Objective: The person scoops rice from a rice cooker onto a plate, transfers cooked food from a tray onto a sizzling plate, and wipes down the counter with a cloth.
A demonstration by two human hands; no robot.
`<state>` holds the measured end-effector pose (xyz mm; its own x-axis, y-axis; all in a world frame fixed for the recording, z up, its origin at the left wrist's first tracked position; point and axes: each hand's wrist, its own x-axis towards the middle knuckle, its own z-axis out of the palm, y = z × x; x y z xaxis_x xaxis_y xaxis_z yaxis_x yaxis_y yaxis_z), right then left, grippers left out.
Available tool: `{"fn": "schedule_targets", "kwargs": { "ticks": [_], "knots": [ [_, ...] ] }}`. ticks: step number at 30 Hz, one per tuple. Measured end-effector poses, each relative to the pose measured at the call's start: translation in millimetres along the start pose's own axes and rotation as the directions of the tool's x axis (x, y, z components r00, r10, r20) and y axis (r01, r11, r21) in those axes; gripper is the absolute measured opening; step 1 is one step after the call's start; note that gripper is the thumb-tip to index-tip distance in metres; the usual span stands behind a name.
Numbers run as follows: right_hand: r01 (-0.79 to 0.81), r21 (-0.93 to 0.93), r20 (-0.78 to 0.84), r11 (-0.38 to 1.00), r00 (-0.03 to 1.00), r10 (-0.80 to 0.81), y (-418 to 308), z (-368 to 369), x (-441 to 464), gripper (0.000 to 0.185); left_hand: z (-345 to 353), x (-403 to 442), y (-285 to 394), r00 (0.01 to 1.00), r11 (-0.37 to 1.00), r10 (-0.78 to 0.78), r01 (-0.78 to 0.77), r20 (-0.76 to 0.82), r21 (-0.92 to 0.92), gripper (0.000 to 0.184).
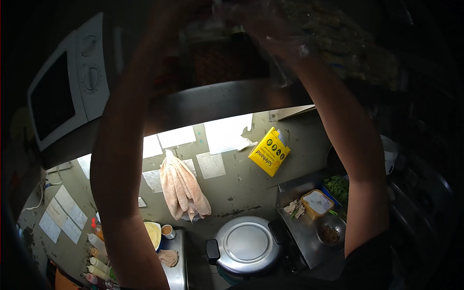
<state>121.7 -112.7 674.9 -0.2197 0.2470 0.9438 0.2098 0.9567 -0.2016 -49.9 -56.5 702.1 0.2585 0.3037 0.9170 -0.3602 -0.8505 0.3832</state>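
Plastic (pixel 234 9), clear and crinkled, glints at the frame's top centre, right hand (pixel 266 28) against it, left hand (pixel 191 8) nearby; too dark to tell whether either is open or gripping.

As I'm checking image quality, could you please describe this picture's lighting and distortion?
Head view: deep shadow obscures the right hand; head view: the large white paper looks washed out; head view: the metal shelf curves, probably from lens distortion.

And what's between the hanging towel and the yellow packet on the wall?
In the head view, a sheet of paper, then bare wall, lies between the towel and the yellow packet. A bigger torn sheet hangs just above.
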Motion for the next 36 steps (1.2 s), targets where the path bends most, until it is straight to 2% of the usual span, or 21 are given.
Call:
{"fn": "schedule_targets", "kwargs": {
  "ticks": [2,5,8,11,14,17,20,21,22,23,26,27,28,29,32,33,34,35,36],
  "knots": [
    [-0.065,-0.003,-0.023,0.998,0.998,0.065,-0.1,-6.9,7.1,0.023,1.2,8.3,-3.3,1.0,1.0,0.003,-0.003,-0.008,0.007,0.024],
    [-0.059,-0.059,0.042,0.996,0.997,0.062,-2.3,-14.7,5.8,0.025,4.4,8.8,-1.8,0.999,1.0,0.007,-0.006,-0.032,0.017,0.022],
    [-0.039,0.203,0.111,0.978,0.994,0.017,11.8,-23.1,11.0,0.027,-0.7,20.2,-8.9,0.996,0.995,0.061,-0.056,-0.066,0.085,0.019],
    [-0.039,0.172,0.059,0.984,0.998,0.03,16.0,-24.2,17.9,0.028,0.4,21.9,-6.1,0.997,0.992,0.062,-0.058,-0.039,0.111,0.017],
    [-0.012,0.142,0.095,0.99,0.996,-0.002,16.2,-25.7,23.6,0.03,11.8,11.1,3.9,0.996,0.992,0.064,-0.056,-0.067,0.115,0.015],
    [-0.039,-0.031,0.043,0.999,0.998,0.041,18.0,-34.0,28.1,0.03,7.2,20.9,4.1,0.992,0.988,0.038,-0.02,-0.118,0.151,0.014],
    [0.046,0.126,0.067,0.991,0.996,-0.055,30.8,-42.4,27.5,0.03,7.1,19.8,4.7,0.978,0.978,0.055,-0.013,-0.2,0.207,0.014],
    [0.049,0.099,0.003,0.994,0.999,-0.05,34.4,-44.8,27.2,0.027,-14.0,30.6,-2.1,0.944,0.715,0.327,-0.221,-0.039,0.663,0.017],
    [0.05,0.072,-0.062,0.996,0.997,-0.046,32.7,-42.5,22.4,0.024,-54.6,51.8,-16.4,0.854,0.224,0.467,-0.368,0.232,0.903,0.023],
    [0.049,0.046,-0.126,0.998,0.991,-0.043,30.5,-39.8,17.3,0.022,-82.7,66.9,-29.6,0.736,-0.338,0.428,-0.408,0.525,0.848,0.03],
    [-0.243,-0.234,-0.105,0.941,0.969,0.224,-10.8,-39.2,11.5,0.017,-94.4,72.4,-44.5,0.64,-0.398,0.609,-0.264,0.468,0.879,0.032],
    [-0.05,-0.627,-0.024,0.777,0.999,0.045,-10.6,-42.8,10.7,0.017,-82.8,70.0,-43.8,0.671,-0.071,0.705,-0.259,0.232,0.963,0.024],
    [0.15,-0.885,0.124,0.442,0.988,-0.087,-9.2,-47.2,10.3,0.016,-43.8,51.6,-28.4,0.699,0.264,0.715,-0.242,-0.021,0.934,0.017],
    [0.31,-0.951,0.306,0.008,0.941,-0.142,-6.6,-50.1,10.6,0.016,-21.4,39.2,-17.5,0.723,0.569,0.639,-0.214,-0.263,0.794,0.015],
    [0.315,-0.941,0.33,-0.126,0.936,-0.124,23.8,-55.2,36.6,0.019,-19.1,32.5,-10.5,0.926,0.754,0.307,-0.096,-0.219,0.65,0.022],
    [0.293,-0.926,0.313,-0.237,0.948,-0.052,27.4,-53.2,40.1,0.018,-17.0,31.5,-10.9,0.937,0.811,0.305,-0.162,-0.17,0.562,0.026],
    [0.28,-0.933,0.291,-0.225,0.956,-0.021,25.7,-52.3,39.8,0.017,-12.5,30.5,-11.1,0.944,0.858,0.307,-0.221,-0.119,0.463,0.03],
    [0.263,-0.957,0.268,-0.119,0.963,-0.021,24.0,-51.5,36.6,0.017,-9.0,29.4,-11.1,0.947,0.894,0.315,-0.271,-0.07,0.356,0.034],
    [0.24,-0.97,0.238,0.049,0.971,-0.032,23.4,-51.7,34.1,0.016,-6.9,28.7,-9.3,0.952,0.921,0.307,-0.296,-0.005,0.254,0.036]
  ]
}}
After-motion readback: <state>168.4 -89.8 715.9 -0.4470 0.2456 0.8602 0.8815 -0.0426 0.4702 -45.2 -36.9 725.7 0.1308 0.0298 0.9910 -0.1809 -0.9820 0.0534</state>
